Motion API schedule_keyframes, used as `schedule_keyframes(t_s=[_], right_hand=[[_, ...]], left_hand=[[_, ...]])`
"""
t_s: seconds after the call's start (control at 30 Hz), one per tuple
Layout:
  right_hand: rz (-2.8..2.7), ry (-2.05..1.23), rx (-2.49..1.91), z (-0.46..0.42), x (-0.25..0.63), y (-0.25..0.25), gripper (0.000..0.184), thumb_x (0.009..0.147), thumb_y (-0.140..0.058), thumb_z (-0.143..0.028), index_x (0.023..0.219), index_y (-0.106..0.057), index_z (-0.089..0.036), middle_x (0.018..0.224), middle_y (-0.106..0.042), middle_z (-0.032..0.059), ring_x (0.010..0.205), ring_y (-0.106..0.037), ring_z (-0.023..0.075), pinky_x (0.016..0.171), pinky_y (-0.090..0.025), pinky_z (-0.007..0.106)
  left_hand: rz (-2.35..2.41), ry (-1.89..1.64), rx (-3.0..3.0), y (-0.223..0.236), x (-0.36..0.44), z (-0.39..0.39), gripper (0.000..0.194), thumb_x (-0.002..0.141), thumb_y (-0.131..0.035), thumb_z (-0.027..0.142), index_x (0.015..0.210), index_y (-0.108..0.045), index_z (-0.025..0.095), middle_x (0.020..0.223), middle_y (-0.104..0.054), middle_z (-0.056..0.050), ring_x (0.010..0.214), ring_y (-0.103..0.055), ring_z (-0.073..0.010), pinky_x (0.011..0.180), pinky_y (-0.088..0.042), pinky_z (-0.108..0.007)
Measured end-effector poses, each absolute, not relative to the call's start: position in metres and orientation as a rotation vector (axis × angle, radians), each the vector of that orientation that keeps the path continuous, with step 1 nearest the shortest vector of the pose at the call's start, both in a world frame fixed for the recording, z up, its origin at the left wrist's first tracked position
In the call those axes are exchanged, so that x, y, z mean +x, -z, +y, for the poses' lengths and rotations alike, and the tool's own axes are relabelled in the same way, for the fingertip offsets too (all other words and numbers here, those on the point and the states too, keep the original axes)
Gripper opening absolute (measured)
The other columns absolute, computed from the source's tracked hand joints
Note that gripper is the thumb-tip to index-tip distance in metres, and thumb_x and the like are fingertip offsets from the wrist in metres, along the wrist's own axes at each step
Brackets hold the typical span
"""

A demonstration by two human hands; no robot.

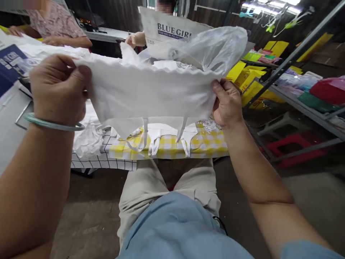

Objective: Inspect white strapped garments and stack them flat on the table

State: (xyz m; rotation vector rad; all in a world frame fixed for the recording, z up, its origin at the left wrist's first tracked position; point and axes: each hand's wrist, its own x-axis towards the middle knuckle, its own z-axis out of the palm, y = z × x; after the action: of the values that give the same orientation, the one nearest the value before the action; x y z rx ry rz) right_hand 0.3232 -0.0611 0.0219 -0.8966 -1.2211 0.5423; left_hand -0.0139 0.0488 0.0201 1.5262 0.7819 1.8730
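Stretched wide in front of me is a white strappy crop top (153, 90), with its wavy edge uppermost and its thin straps hanging down. My left hand (60, 84) pinches one upper corner between thumb and fingers. At the opposite corner, my right hand (226, 99) grips the edge the same way. Below it, another white strappy garment (188, 135) lies on the yellow checked cloth (211, 145) at the table's near edge. The held top hides part of that garment.
Behind the top stand a "BLUE GIRL" carton (172, 27) and a clear plastic bag (225, 45). Crumpled plastic (90, 138) lies at the left. A metal shelf (304, 99) with packed goods is at the right. A co-worker in a patterned top (55, 21) sits far left; another person is behind the carton.
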Motion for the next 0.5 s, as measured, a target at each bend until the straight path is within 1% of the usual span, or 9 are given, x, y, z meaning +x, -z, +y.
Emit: schedule_keyframes(t_s=[0.1, 0.17, 0.27, 0.4, 0.5], right_hand=[[-1.145, -0.582, -1.008, -0.096, 0.34, 0.004, 0.034, 0.078, -0.067, -0.052, 0.1, -0.063, -0.027, 0.104, -0.07, -0.0005, 0.114, -0.059, 0.0202, 0.091, -0.051, 0.036], [-1.075, -0.645, -1.051, -0.113, 0.347, 0.022, 0.036, 0.076, -0.069, -0.052, 0.1, -0.063, -0.026, 0.102, -0.071, 0.0008, 0.111, -0.062, 0.0207, 0.09, -0.052, 0.036], [-0.94, -0.751, -1.091, -0.126, 0.358, 0.045, 0.037, 0.071, -0.075, -0.047, 0.097, -0.064, -0.023, 0.095, -0.073, 0.0018, 0.103, -0.065, 0.0206, 0.087, -0.054, 0.035], [-0.78, -0.909, -1.15, -0.103, 0.376, 0.079, 0.034, 0.066, -0.078, -0.039, 0.091, -0.064, -0.021, 0.088, -0.073, 0.0023, 0.092, -0.068, 0.0203, 0.081, -0.056, 0.034], [-0.692, -0.96, -1.273, -0.062, 0.386, 0.113, 0.025, 0.069, -0.074, -0.033, 0.086, -0.063, -0.019, 0.081, -0.073, 0.003, 0.083, -0.069, 0.0196, 0.075, -0.058, 0.034]], left_hand=[[0.701, -1.684, 1.503, 0.003, 0.007, 0.036, 0.025, 0.067, -0.076, 0.02, 0.077, -0.054, 0.015, 0.054, -0.045, 0.008, 0.046, -0.04, -0.0032, 0.04, -0.035, -0.013], [0.737, -1.551, 1.467, 0.017, 0.016, 0.025, 0.024, 0.067, -0.077, 0.022, 0.077, -0.055, 0.015, 0.054, -0.046, 0.007, 0.047, -0.039, -0.0036, 0.04, -0.034, -0.013], [0.8, -1.326, 1.407, 0.031, 0.027, 0.016, 0.023, 0.067, -0.076, 0.025, 0.076, -0.057, 0.015, 0.06, -0.05, 0.004, 0.052, -0.041, -0.0048, 0.042, -0.035, -0.014], [0.903, -1.157, 1.334, 0.055, 0.046, 0.042, 0.025, 0.063, -0.077, 0.028, 0.072, -0.058, 0.015, 0.063, -0.051, 0.003, 0.056, -0.046, -0.007, 0.048, -0.038, -0.017], [0.999, -1.158, 1.312, 0.089, 0.067, 0.082, 0.02, 0.061, -0.072, 0.027, 0.069, -0.058, 0.016, 0.061, -0.052, 0.003, 0.055, -0.047, -0.008, 0.051, -0.039, -0.02]])
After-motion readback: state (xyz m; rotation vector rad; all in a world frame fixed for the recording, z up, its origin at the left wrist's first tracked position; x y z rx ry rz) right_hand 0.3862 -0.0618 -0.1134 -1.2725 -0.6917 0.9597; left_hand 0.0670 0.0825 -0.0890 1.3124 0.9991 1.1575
